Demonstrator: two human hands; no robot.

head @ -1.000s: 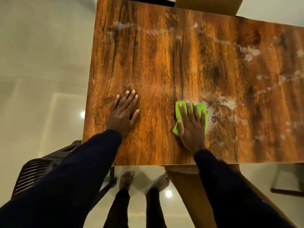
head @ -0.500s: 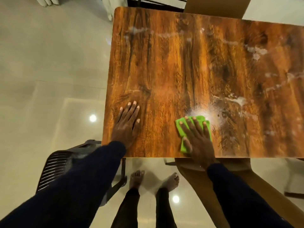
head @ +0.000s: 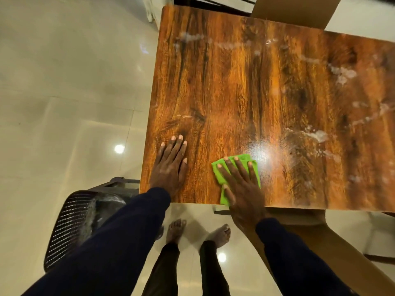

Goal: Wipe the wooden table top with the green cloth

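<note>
The wooden table top [head: 267,99] fills the upper right of the head view, dark grained and glossy. White smears [head: 318,135] streak its right half and far edge. A folded green cloth [head: 245,161] lies at the near edge, partly over it. My right hand [head: 241,186] presses flat on the cloth with fingers spread, its heel past the table edge. My left hand [head: 171,165] rests flat on the bare wood near the front left corner, holding nothing.
A dark perforated plastic chair [head: 79,218] stands at the table's front left corner, beside my left arm. A brown chair seat [head: 299,223] sits under the near edge on the right. My bare feet [head: 177,229] stand on glossy cream tiles. A cardboard panel [head: 295,11] sits beyond the far edge.
My right hand has dragged the cloth toward me, from the middle of the near half to the front edge. My left hand stays flat; the view has shifted left.
</note>
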